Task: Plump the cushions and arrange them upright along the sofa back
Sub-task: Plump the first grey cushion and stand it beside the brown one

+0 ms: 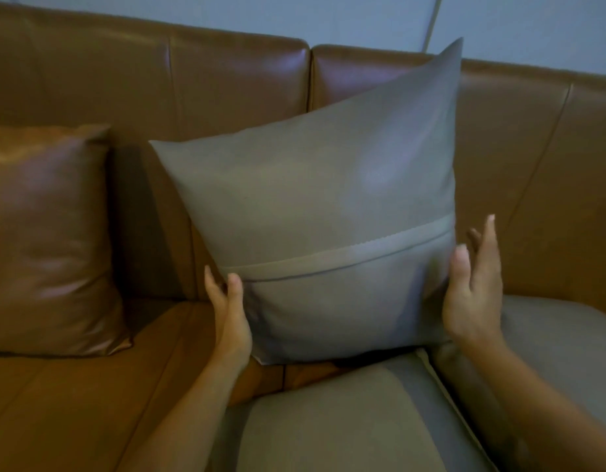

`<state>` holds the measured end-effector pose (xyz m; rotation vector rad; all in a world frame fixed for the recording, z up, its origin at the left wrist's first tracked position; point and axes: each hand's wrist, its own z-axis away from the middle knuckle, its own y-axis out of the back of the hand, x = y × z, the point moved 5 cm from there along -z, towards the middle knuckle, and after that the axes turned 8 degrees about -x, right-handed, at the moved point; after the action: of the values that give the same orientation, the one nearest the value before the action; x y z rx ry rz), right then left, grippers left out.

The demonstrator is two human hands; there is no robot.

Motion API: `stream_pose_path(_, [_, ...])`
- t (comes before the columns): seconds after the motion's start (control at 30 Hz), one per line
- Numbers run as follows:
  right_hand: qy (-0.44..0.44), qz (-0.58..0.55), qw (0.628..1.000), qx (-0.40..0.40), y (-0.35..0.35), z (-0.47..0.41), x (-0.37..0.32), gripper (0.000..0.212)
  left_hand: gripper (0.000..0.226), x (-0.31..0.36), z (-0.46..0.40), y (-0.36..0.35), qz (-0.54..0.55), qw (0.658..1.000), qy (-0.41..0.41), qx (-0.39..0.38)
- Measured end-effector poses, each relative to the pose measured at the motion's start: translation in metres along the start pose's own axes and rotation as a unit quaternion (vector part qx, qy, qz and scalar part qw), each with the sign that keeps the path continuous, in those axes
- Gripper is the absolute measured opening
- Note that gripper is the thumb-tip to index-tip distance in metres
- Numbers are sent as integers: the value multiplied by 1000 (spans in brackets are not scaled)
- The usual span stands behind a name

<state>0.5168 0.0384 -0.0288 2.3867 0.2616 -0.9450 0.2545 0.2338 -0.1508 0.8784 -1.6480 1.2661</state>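
A grey square cushion with a seam flap across its lower part stands tilted on one corner in front of the brown leather sofa back. My left hand grips its lower left edge, thumb on the front and fingers behind. My right hand is at the lower right edge with fingers stretched out and apart; its thumb touches the cushion's side. A brown leather cushion stands upright against the sofa back at the left.
Two more grey cushions lie flat on the seat, one below the held cushion and one at the right. Bare brown seat shows between the brown cushion and my left arm. A pale wall runs behind the sofa.
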Motion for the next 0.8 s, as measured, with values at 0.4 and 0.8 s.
stream_pose_path(0.4, [-1,-66,996,-65,-8,-47,-72,62,95,42,8,-3,89,995,-20,-47])
stream_pose_path(0.8, [310,264,874,-264,-136,-72,-259,73,88,18,67,8,402,880,166,190])
